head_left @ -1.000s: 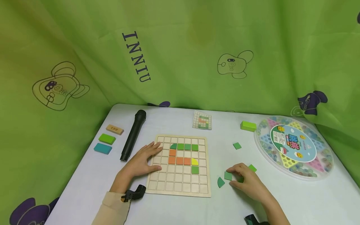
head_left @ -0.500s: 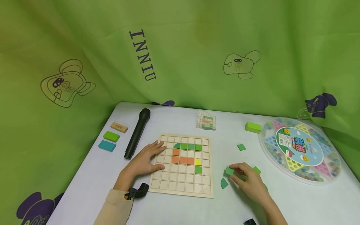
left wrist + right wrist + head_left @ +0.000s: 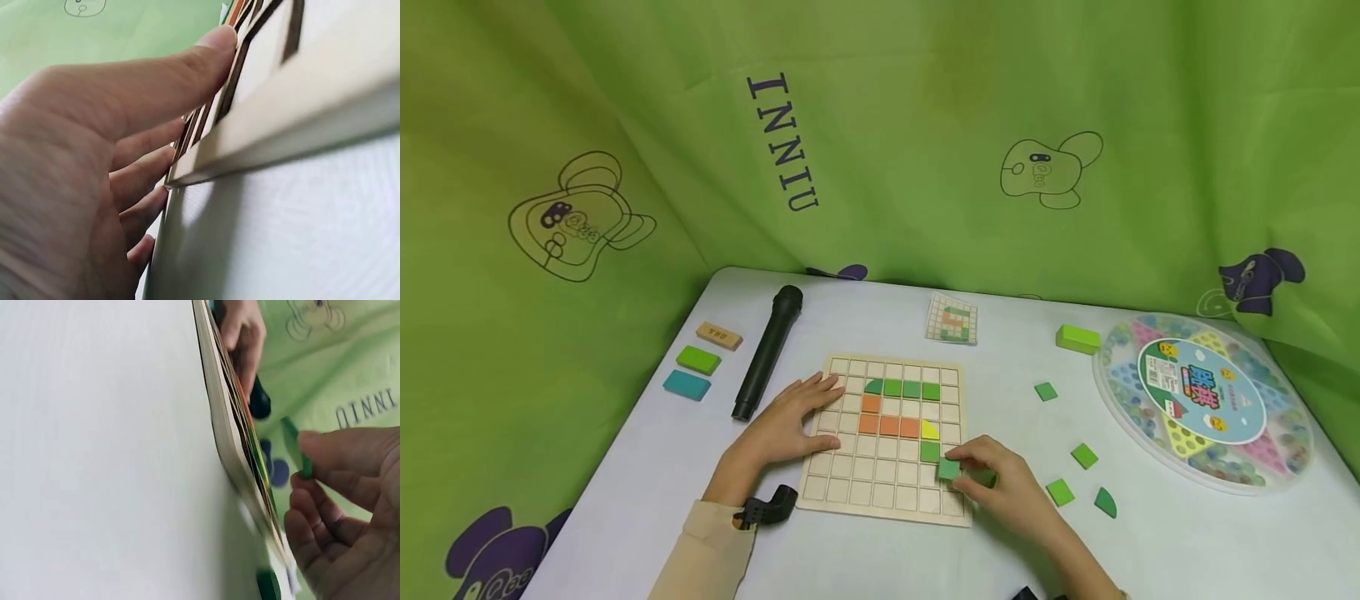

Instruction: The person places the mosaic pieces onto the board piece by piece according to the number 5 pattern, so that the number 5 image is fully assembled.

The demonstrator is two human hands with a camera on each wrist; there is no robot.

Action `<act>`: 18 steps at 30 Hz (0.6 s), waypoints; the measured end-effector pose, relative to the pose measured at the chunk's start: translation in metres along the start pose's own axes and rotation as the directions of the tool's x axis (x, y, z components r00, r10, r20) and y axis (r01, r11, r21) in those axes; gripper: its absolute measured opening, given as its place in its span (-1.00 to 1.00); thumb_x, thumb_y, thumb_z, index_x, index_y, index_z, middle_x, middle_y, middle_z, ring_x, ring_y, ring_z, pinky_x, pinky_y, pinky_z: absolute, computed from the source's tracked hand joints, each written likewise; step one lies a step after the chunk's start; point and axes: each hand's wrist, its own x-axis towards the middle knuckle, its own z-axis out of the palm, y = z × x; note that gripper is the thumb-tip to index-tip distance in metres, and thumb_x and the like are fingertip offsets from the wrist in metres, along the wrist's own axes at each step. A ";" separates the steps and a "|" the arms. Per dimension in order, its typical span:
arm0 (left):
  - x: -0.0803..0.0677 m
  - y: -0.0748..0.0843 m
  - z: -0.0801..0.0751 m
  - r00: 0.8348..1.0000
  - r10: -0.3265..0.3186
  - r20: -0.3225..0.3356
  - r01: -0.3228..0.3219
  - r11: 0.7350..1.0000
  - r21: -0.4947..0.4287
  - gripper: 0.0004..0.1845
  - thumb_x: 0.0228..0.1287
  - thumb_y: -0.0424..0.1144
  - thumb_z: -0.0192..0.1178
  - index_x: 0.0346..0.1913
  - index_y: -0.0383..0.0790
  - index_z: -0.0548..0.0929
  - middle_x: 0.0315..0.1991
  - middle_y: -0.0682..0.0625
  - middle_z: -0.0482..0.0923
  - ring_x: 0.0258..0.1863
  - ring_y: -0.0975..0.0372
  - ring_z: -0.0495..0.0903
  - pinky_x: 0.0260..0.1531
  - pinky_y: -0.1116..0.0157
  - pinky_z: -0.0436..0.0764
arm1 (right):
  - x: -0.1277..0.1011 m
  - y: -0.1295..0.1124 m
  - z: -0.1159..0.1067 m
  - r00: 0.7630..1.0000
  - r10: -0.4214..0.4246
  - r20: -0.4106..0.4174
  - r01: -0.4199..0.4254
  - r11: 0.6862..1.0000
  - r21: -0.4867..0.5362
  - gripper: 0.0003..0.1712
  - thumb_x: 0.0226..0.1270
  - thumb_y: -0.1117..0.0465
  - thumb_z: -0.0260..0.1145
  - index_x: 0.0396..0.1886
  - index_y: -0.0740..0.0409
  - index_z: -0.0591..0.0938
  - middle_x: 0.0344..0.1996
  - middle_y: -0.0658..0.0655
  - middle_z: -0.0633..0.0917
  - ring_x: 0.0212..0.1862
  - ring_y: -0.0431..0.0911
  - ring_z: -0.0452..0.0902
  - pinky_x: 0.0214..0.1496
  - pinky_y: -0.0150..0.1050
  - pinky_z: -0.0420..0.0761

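Observation:
Between thumb and fingers my right hand (image 3: 1003,483) pinches a green square tile (image 3: 948,468), held over the right edge of the wooden grid board (image 3: 850,495). The right wrist view shows this tile (image 3: 304,459) tilted in the fingertips. My left hand (image 3: 782,427) rests on the board's left edge with fingers spread and straight, thumb on the top face (image 3: 144,94). Set in the board are several green tiles (image 3: 912,389), several orange tiles (image 3: 889,426) and a yellow rounded tile (image 3: 930,430). A lone green square (image 3: 929,452) sits just below the yellow one.
Loose green squares (image 3: 1060,492) and a green quarter-circle (image 3: 1105,502) lie right of the board. Behind it is a pattern card (image 3: 952,319). A black microphone (image 3: 767,354) and several blocks (image 3: 698,360) lie left. A green block (image 3: 1078,339) and a round marble game box (image 3: 1210,392) stand right.
My right hand has lifted the green square tile off the table and carried it left to the board, uncovering loose tiles behind it. The left hand stays on the board.

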 end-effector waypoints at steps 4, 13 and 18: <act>0.000 0.000 0.002 1.000 -0.007 0.002 0.007 1.000 -0.003 -0.14 0.00 0.16 0.36 0.38 -0.09 0.35 0.45 -0.01 0.16 0.47 0.02 0.05 0.44 -0.06 0.01 | 0.003 -0.002 0.012 0.999 -0.001 0.046 0.002 1.000 -0.018 -0.71 0.14 0.23 0.42 -0.11 -0.03 0.67 -0.19 -0.14 0.61 -0.21 -0.26 0.50 -0.17 -0.41 0.57; 0.000 0.000 0.002 1.000 -0.011 0.006 0.011 1.000 -0.026 -0.14 0.01 0.15 0.35 0.38 -0.11 0.35 0.45 -0.03 0.15 0.48 0.01 0.04 0.45 -0.06 -0.01 | 0.005 -0.003 0.026 1.000 0.000 0.021 0.003 0.995 -0.103 -0.68 0.07 0.30 0.44 -0.13 0.01 0.69 -0.24 -0.16 0.53 -0.29 -0.29 0.37 -0.32 -0.47 0.47; 0.001 -0.001 0.002 1.000 -0.008 0.003 0.008 1.000 -0.025 -0.14 0.01 0.15 0.36 0.38 -0.11 0.35 0.45 -0.04 0.16 0.47 0.01 0.04 0.45 -0.05 -0.01 | 0.005 -0.003 0.027 0.999 -0.008 0.033 0.011 0.994 -0.107 -0.67 0.07 0.30 0.44 -0.10 0.04 0.69 -0.24 -0.11 0.51 -0.31 -0.28 0.33 -0.33 -0.48 0.43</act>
